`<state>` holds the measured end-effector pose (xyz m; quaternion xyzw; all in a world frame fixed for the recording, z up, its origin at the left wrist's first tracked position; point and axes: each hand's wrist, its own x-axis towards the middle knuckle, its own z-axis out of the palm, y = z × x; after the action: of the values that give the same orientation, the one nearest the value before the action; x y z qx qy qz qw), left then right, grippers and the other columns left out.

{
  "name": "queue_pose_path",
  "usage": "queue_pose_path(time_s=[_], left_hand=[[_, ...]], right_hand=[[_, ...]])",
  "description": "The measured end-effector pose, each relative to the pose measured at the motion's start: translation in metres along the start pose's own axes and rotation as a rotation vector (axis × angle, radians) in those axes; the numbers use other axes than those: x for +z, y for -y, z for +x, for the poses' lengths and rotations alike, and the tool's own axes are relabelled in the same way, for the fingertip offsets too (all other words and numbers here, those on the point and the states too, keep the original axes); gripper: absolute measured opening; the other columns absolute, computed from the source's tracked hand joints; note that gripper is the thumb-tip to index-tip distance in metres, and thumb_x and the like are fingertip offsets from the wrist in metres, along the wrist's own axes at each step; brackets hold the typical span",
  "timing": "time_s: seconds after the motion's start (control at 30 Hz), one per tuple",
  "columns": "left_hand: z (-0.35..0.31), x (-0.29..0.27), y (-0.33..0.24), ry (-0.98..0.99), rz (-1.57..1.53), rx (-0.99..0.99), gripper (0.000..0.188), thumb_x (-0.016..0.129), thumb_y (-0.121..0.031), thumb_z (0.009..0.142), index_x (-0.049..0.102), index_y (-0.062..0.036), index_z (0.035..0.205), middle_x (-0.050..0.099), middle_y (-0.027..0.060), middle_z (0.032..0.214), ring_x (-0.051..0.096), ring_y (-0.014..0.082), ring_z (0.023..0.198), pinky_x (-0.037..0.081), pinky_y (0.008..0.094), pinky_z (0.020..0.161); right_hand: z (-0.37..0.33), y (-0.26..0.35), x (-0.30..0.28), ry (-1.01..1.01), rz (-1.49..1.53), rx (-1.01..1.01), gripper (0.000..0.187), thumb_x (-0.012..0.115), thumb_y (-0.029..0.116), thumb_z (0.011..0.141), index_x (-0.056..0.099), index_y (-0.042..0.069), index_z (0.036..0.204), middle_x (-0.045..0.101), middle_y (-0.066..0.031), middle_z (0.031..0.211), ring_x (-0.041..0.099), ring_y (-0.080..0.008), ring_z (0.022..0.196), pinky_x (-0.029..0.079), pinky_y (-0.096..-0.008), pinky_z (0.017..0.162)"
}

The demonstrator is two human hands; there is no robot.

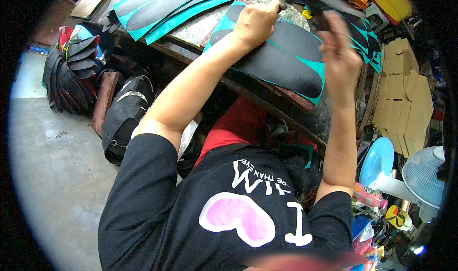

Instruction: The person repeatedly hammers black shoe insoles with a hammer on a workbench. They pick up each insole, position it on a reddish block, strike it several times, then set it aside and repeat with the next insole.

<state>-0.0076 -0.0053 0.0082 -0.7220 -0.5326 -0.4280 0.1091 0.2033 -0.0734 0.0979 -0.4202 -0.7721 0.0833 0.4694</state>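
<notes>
Your left grip (pixel 257 23) is clenched into a fist and pressed down on the teal sheet (pixel 305 68) with black insole shapes on it, which lies flat on the stone counter (pixel 210 25) in front of you. Something dark shows at the far end of that fist (I cannot tell what it is). Your right grip (pixel 339 56) is raised above the sheet's right edge, fingers together and pointing up; it is blurred, and a dark curved piece (pixel 324 4) shows just above the fingertips, though whether the fingers clasp it cannot be told.

Farther back on the counter, to the left, lies a second stack of teal sheets (pixel 176 6) with the same black shapes, well apart from your left fist. More teal and black sheets (pixel 367 40) sit just beyond your right grip.

On the floor (pixel 52 166) to your left stands a fanned bundle of black insoles (pixel 71 73), with a black bag (pixel 125 113) beside it. To your right are flat tan cardboard pieces (pixel 403 99), a light blue plate (pixel 378 159) and a white fan (pixel 424 178).
</notes>
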Motion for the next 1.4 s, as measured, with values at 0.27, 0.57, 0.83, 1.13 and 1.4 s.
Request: queue_pose_path(time_s=[0.27,0.57,0.83,1.13,1.4], left_hand=[[0.005,0.006,0.022,0.021,-0.659,-0.601,0.022,0.073,-0.021,0.083,0.068,-0.0015,0.09,0.073,0.0121,0.083,0.072,0.0217,0.073,0.056,0.0355,0.073],[0.003,0.012,0.002,0.094,0.017,0.0,0.015,0.071,-0.019,0.083,0.068,-0.0057,0.089,0.07,0.0187,0.082,0.07,0.0326,0.077,0.056,0.0382,0.073],[0.001,0.002,0.021,-0.108,-0.428,-0.564,0.021,0.066,-0.016,0.09,0.065,0.0043,0.09,0.071,0.0146,0.077,0.069,0.0207,0.067,0.054,0.0326,0.062],[-0.001,0.005,0.012,-0.074,-0.199,-0.221,0.018,0.069,-0.017,0.083,0.062,-0.0058,0.095,0.07,0.0147,0.078,0.069,0.0335,0.075,0.055,0.0408,0.071],[0.002,0.011,0.016,-0.23,-0.094,-0.229,0.016,0.068,-0.018,0.084,0.064,-0.0025,0.083,0.068,0.0192,0.075,0.069,0.0343,0.069,0.056,0.0416,0.066]], right_hand=[[-0.001,-0.03,-0.028,0.024,0.096,0.198,0.038,0.065,0.032,0.095,0.063,0.018,0.13,0.074,-0.0086,0.104,0.066,-0.0142,0.075,0.052,-0.029,0.069],[0.004,-0.011,0.002,-0.026,-0.073,-0.155,0.04,0.063,0.032,0.096,0.059,0.018,0.133,0.073,-0.0125,0.103,0.072,-0.0285,0.089,0.054,-0.0378,0.071],[-0.02,-0.051,-0.014,0.1,0.04,0.313,0.038,0.061,0.038,0.097,0.062,0.021,0.131,0.074,-0.0098,0.096,0.067,-0.0167,0.073,0.052,-0.0334,0.071],[0.005,0.011,-0.041,-0.11,0.336,0.015,0.036,0.061,0.026,0.099,0.061,0.018,0.134,0.067,-0.0012,0.08,0.056,-0.0044,0.067,0.046,-0.0204,0.058],[-0.022,-0.043,-0.001,0.159,-0.19,0.315,0.039,0.059,0.041,0.096,0.06,0.025,0.131,0.069,-0.0175,0.106,0.066,-0.0402,0.096,0.053,-0.0448,0.078]])
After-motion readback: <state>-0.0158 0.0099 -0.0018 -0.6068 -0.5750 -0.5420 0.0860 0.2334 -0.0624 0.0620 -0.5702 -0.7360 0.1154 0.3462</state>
